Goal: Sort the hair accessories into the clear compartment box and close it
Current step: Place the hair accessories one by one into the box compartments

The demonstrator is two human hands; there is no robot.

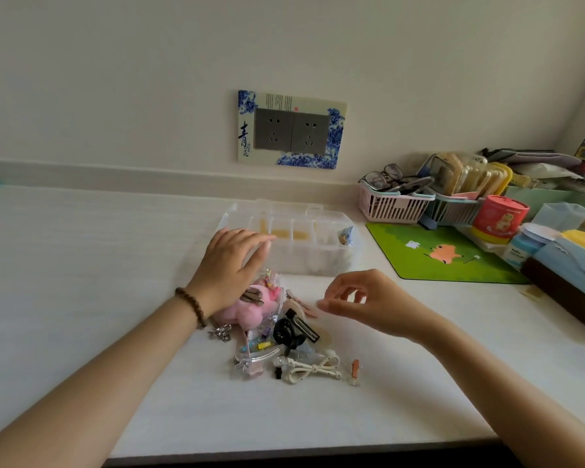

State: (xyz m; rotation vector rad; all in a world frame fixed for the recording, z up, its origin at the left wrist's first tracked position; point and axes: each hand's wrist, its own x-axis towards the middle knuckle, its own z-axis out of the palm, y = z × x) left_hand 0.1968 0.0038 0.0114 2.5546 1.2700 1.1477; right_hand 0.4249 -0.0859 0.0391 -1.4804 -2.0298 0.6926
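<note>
Clear box [314,261] sits just behind accessory pile [284,339], well inside desk edge [284,451].

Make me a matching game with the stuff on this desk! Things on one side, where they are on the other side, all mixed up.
Things
1. fluffy pink plush hair accessory
2. slatted pink plastic basket
3. green rectangular mat with an orange animal
4. clear plastic compartment box

Places
A. lying flat just right of the clear box
B. holding dark-framed eyeglasses
C. partly under the left hand
D. behind the pile of hair accessories

Pairs: 1-C, 2-B, 3-A, 4-D
</note>
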